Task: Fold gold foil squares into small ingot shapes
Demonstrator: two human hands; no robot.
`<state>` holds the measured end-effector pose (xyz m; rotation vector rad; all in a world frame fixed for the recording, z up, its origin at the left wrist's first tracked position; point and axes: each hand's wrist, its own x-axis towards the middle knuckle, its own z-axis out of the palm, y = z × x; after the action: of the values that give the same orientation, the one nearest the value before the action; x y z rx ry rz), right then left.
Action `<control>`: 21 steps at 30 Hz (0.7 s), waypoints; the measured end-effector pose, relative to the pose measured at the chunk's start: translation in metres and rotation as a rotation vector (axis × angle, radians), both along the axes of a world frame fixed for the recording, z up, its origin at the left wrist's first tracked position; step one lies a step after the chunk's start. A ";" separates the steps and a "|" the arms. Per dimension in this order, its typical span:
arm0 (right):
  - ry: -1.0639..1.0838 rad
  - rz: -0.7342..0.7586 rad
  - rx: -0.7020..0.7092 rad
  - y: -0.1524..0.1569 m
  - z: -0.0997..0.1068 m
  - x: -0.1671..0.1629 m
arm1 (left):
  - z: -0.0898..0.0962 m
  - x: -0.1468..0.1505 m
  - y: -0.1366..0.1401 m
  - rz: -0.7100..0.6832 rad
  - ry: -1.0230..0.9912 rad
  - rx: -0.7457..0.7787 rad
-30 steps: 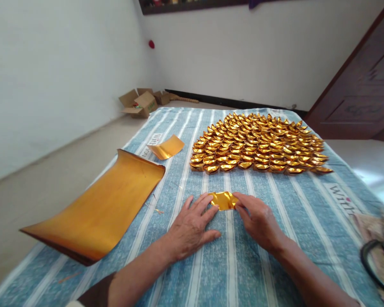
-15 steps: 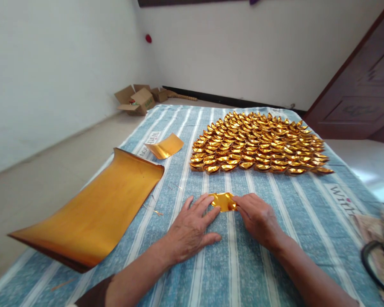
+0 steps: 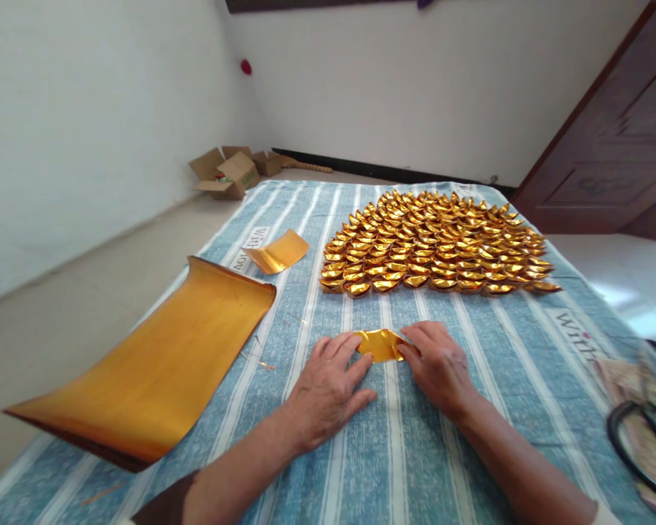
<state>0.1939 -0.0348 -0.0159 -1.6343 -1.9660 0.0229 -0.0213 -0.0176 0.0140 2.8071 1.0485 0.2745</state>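
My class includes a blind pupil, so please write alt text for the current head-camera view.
A left hand and right hand touch opposite ends of a small gold foil piece on a striped cloth. Beyond lie many gold boat shapes; at left, a large gold sheet.

Looks like a home (panelled door [image 3: 590, 131], striped cloth [image 3: 415, 467]).

Soft, even daylight, fairly bright; floor [image 3: 612, 292] at right glares near white. Sharp glints on foil [image 3: 381, 346] and boats [image 3: 437, 244]; smoother sheen on sheet [image 3: 153, 364]. Shadows faint, soft-edged. Far wall [image 3: 388, 95] greyish. Wide-angle distortion: door [image 3: 590, 157] leans. Scissors [image 3: 615, 445] at edge, boxes [image 3: 224, 175] slightly soft.
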 end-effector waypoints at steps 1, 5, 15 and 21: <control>-0.032 -0.037 -0.010 0.000 0.000 -0.001 | 0.000 0.001 0.000 -0.002 -0.008 0.010; -0.102 -0.017 -0.049 -0.001 -0.001 -0.003 | 0.000 0.002 0.002 -0.002 -0.060 0.042; 0.479 0.118 -0.091 -0.001 0.007 -0.005 | 0.003 0.006 0.021 0.083 -0.262 0.021; 0.365 0.308 0.134 -0.012 0.023 -0.009 | 0.004 0.007 0.023 0.048 -0.286 0.146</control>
<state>0.1854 -0.0465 0.0071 -1.1374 -1.8672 0.2812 -0.0145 0.0057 0.0178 2.7553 1.0675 0.7608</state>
